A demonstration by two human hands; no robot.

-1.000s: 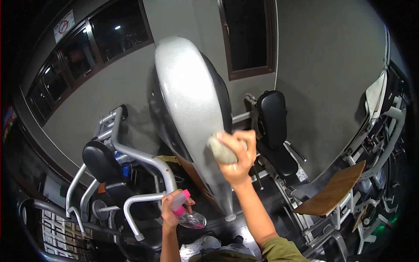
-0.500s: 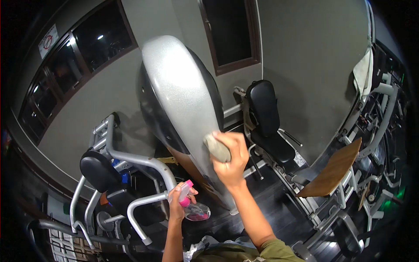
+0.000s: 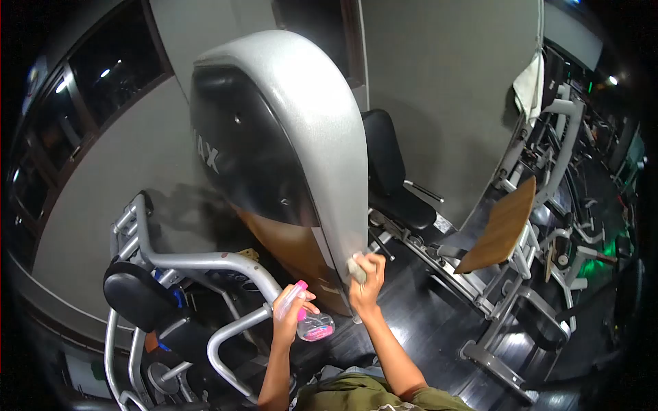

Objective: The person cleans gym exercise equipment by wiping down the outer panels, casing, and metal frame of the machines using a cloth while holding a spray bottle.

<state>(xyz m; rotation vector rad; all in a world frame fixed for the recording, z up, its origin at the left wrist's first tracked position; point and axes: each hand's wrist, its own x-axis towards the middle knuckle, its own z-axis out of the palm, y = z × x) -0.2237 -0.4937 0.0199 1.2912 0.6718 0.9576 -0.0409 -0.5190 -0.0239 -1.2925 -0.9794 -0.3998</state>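
Note:
My right hand [image 3: 367, 284] grips a greyish cloth [image 3: 356, 268] against the lower part of the tall machine's silver housing [image 3: 329, 116]. The housing has a dark side panel [image 3: 257, 137] with partly visible white lettering. Wrapped round the neck of a clear spray bottle [image 3: 316, 326] with a pink trigger top is my left hand [image 3: 286, 316], held just left of the housing's lower end. Liquid that looks pink shows low in the bottle.
Left of me is a machine with silver tubes [image 3: 199, 260] and a black pad [image 3: 137, 293]. Behind the housing stands a black seat [image 3: 404, 205]. A brown board [image 3: 500, 229] and more gym equipment are at the right. A white towel [image 3: 529, 89] hangs at the upper right.
My right hand and the cloth have moved down the silver housing towards its lower end. The view has shifted, showing more of the dark side panel. The spray bottle remains in my left hand.

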